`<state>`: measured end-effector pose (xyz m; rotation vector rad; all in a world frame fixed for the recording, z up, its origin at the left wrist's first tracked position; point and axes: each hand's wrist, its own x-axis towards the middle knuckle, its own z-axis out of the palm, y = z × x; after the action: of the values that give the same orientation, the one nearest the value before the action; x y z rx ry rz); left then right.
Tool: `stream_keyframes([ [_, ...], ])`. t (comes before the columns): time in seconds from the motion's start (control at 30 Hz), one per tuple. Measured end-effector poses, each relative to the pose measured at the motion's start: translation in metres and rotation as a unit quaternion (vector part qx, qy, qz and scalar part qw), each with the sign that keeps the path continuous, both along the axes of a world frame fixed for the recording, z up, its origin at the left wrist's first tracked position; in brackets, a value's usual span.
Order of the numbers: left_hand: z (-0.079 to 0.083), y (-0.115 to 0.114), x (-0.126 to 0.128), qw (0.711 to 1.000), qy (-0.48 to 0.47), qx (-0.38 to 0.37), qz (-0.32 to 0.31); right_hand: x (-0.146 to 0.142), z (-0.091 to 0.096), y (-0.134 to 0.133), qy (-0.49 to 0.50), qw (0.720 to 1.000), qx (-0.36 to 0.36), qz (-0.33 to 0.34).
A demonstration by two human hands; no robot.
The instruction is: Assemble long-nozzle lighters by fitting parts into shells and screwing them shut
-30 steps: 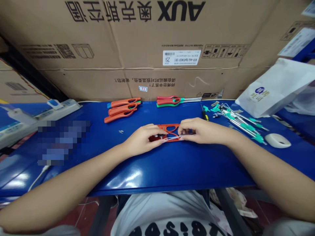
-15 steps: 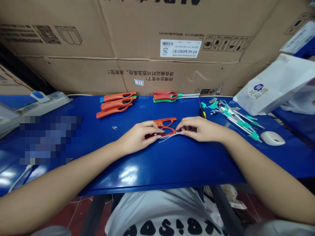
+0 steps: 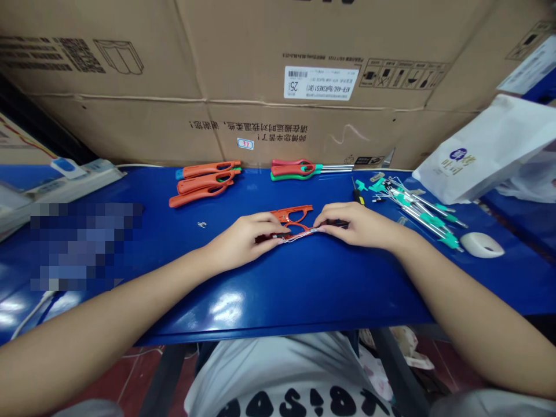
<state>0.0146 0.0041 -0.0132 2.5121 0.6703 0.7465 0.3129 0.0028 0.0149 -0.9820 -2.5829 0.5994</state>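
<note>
An orange plastic handle shell (image 3: pixel 292 216) lies flat on the blue table (image 3: pixel 278 289) in front of me. My left hand (image 3: pixel 243 238) presses its fingers closed on the shell's left end. My right hand (image 3: pixel 355 225) pinches a thin metal rod with wires (image 3: pixel 299 234) at the shell's right end. Both hands rest on the table top.
Three orange handles (image 3: pixel 204 182) and a red-green finished tool (image 3: pixel 299 169) lie at the back. A pile of metal rods with teal parts (image 3: pixel 412 205), a small screwdriver (image 3: pixel 357 197), a white pebble-shaped object (image 3: pixel 482 244) and a white bag (image 3: pixel 482 150) sit right. Cardboard boxes (image 3: pixel 269 81) wall the rear; a power strip (image 3: pixel 65 176) lies left.
The camera tilted down a little. My hands stayed on the orange shell, and the thin wires by my right fingers were drawn in closer to it.
</note>
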Motion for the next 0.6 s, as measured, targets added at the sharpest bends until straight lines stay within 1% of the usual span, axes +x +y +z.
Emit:
stream_keyframes([
  [0.1,0.0004,0.0004,0.0000,1.000,0.000,-0.003,-0.003,0.0003,0.0001,-0.0002,-0.003,1.000,0.004,-0.002],
  [0.23,0.0013,0.0016,-0.0005,0.999,0.007,0.041,0.000,0.0000,0.0011,-0.0007,-0.011,1.000,-0.003,0.000],
  [0.3,0.0014,0.0024,-0.0007,0.999,0.004,0.049,0.000,0.0001,0.0009,-0.0006,-0.015,1.000,0.002,-0.004],
  [0.47,0.0005,0.0039,-0.0009,1.000,-0.005,0.006,-0.009,0.0016,0.0003,-0.0009,-0.018,1.000,0.009,-0.009],
  [0.6,0.0014,0.0033,-0.0010,1.000,-0.006,0.002,-0.016,0.0012,0.0023,-0.0022,-0.022,1.000,0.002,-0.008],
])
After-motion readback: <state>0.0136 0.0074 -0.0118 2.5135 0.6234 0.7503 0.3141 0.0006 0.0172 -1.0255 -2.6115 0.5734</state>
